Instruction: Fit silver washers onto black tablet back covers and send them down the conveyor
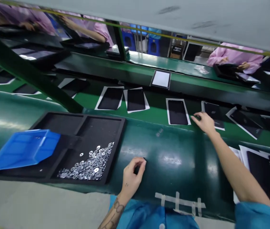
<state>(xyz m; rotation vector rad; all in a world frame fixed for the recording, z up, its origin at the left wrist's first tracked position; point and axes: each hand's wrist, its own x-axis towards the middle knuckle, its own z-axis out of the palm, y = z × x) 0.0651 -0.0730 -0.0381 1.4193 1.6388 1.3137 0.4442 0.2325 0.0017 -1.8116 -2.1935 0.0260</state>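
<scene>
My left hand (133,174) rests on the dark green bench near its front edge, fingers curled round a small dark item I cannot make out. My right hand (204,122) reaches out to the green conveyor belt (159,113), its fingers on the edge of a black panel lying on white paper (213,112). Another black panel on paper (177,112) lies just left of that hand. A black foam tray (82,127) to the left holds a pile of small silver washers (89,163).
A blue plastic bin (22,147) sits tilted on the tray's left side. More black panels on paper run along the belt and stack at the right (264,168). A green frame post (30,76) slants across the left. People in pink sleeves (235,58) work across the line.
</scene>
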